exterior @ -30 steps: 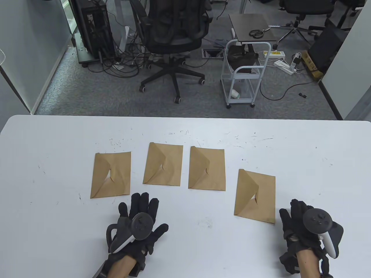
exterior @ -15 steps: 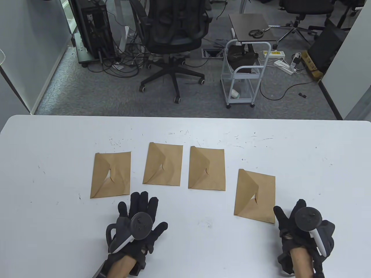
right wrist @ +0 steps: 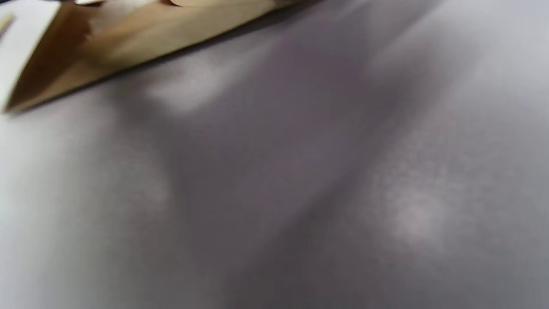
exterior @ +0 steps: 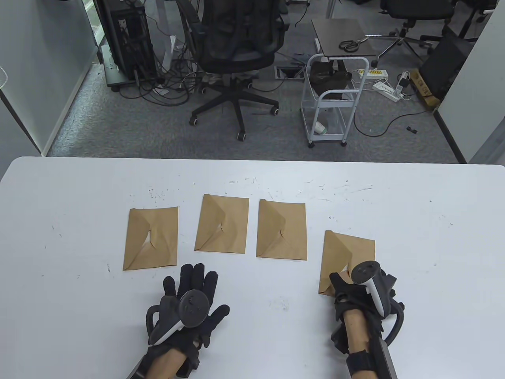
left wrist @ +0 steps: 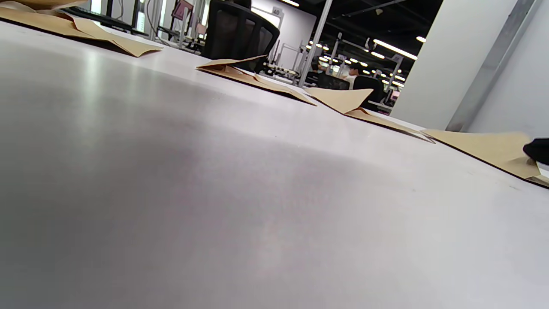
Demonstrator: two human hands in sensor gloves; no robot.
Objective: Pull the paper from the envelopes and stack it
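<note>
With the left hand (exterior: 188, 306) spread flat on the white table (exterior: 63, 316), the right hand (exterior: 361, 290), its finger pose hidden over the rightmost brown paper envelope (exterior: 347, 256), should probably pinch only the flap.

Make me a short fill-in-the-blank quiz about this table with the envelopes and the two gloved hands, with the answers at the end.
1. The number of brown envelopes on the white table is ____.
2. The hand over the rightmost envelope is the ____ hand.
3. The left hand lies on the table with fingers spread, just below and right of the ____ envelope in the row.
4. The chair beyond the table is the colour ____.

Answers: four; right; leftmost; black
</note>
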